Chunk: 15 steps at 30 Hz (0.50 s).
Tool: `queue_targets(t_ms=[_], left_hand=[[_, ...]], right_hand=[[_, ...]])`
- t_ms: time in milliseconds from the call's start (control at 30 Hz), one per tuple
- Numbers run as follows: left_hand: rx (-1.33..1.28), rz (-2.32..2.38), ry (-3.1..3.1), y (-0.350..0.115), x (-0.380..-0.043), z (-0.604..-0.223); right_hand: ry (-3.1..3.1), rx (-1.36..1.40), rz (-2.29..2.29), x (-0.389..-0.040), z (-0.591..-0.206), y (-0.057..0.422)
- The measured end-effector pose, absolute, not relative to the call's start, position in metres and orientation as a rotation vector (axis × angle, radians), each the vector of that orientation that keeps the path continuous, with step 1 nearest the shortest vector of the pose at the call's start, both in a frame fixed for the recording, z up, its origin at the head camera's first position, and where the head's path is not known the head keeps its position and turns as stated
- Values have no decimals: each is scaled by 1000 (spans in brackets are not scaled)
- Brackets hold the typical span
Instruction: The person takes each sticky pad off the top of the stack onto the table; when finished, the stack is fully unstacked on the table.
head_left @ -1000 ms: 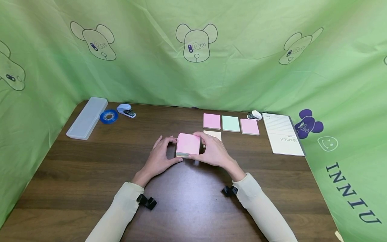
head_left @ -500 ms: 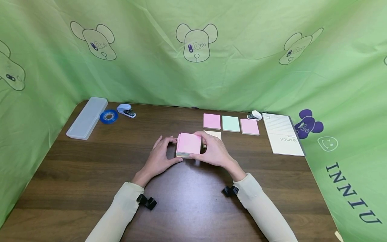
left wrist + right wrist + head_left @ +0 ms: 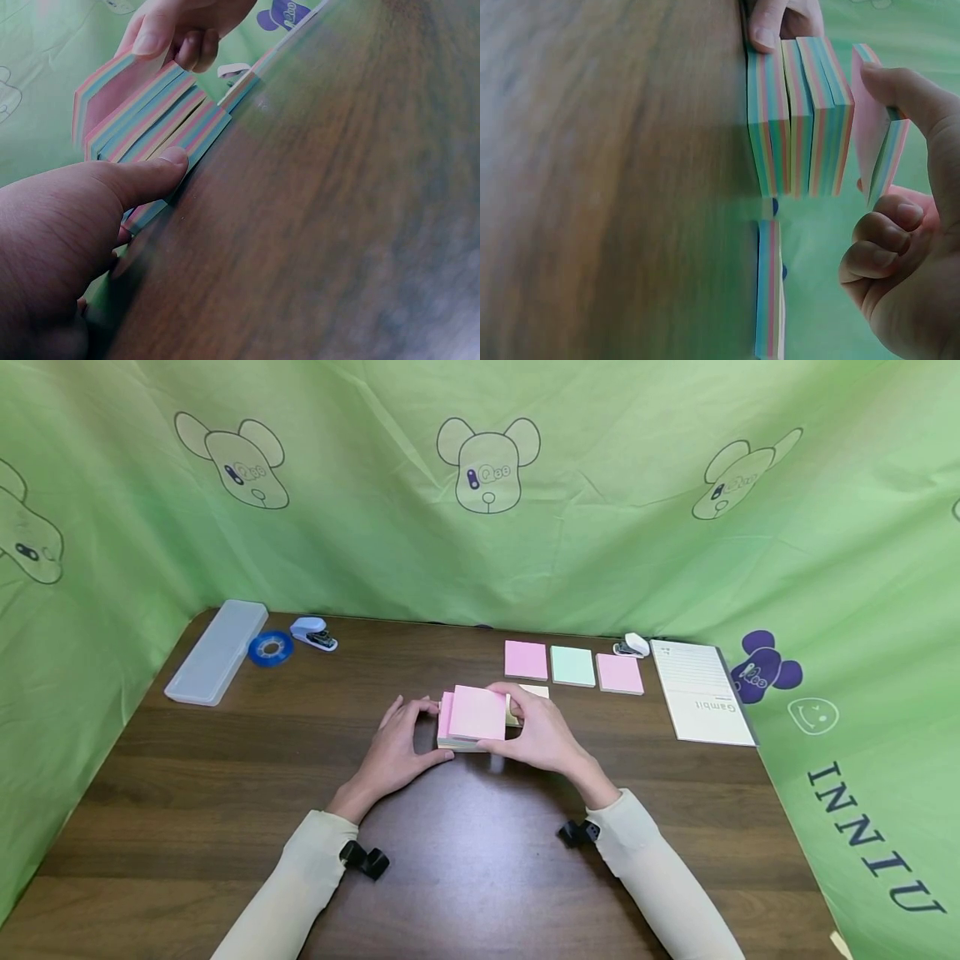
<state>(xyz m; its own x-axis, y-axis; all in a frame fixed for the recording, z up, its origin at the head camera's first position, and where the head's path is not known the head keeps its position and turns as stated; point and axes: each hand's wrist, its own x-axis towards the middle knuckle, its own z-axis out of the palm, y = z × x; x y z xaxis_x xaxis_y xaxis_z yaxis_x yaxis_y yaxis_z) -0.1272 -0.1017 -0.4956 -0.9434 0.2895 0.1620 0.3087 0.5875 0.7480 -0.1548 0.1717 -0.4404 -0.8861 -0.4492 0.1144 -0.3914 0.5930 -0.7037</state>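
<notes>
A stack of sticky note pads (image 3: 446, 720) with striped pastel edges stands mid-table. My left hand (image 3: 393, 750) holds it from the left, thumb at the front edge low on the stack and fingers behind. In the left wrist view that thumb (image 3: 169, 165) presses the lower pads. My right hand (image 3: 543, 731) pinches a pink-topped sticky note pad (image 3: 478, 713) between thumb and fingers. This pad is shifted right of the stack; in the right wrist view a gap separates the held pad (image 3: 868, 127) from the stack (image 3: 802, 120).
Right of the stack, a cream pad (image 3: 536, 691) is partly behind my right hand. Pink (image 3: 525, 660), mint (image 3: 572, 667) and pink pads (image 3: 619, 674) lie farther back, near a white stapler (image 3: 633, 646) and notebook (image 3: 701, 693). Back left: pencil case (image 3: 217, 652), blue tape (image 3: 270, 648), stapler (image 3: 313, 633).
My right hand has slid the top pad to the right and lifted it off the stack, uncovering a pink pad beneath. The left hand has stayed in place.
</notes>
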Motion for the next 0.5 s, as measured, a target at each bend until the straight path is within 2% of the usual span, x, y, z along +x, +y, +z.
queue_targets(t_ms=[500], left_hand=[[-520,-1317,-2783,-102,-128,-496]], right_hand=[[2711,-710,-1243,-154,-442,196]])
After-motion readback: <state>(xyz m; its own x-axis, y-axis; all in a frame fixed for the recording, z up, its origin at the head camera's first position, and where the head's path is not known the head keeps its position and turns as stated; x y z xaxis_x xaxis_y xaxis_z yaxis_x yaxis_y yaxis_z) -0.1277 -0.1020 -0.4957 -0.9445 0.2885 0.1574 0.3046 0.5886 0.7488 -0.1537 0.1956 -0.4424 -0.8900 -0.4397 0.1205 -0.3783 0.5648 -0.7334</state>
